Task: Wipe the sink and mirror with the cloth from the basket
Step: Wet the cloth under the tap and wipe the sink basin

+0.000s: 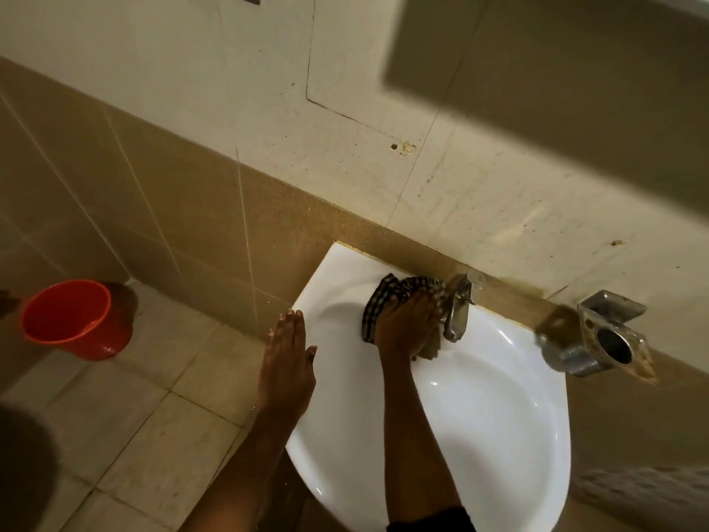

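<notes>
A white wall-mounted sink [495,408] fills the lower middle of the view. My right hand [408,324] presses a dark checked cloth [383,297] flat onto the sink's back ledge, just left of the metal tap [458,312]. The cloth bunches out beyond my fingers toward the wall. My left hand [287,359] lies flat, fingers together, on the sink's left rim and holds nothing. A grey strip at the top right corner may be the mirror's lower edge [675,5]; I cannot tell. No basket is in view.
An orange bucket [73,320] stands on the tiled floor at the left, by the wall. A metal holder [598,339] with a round hole juts from the wall to the right of the sink. A dark blurred shape sits at the bottom left corner.
</notes>
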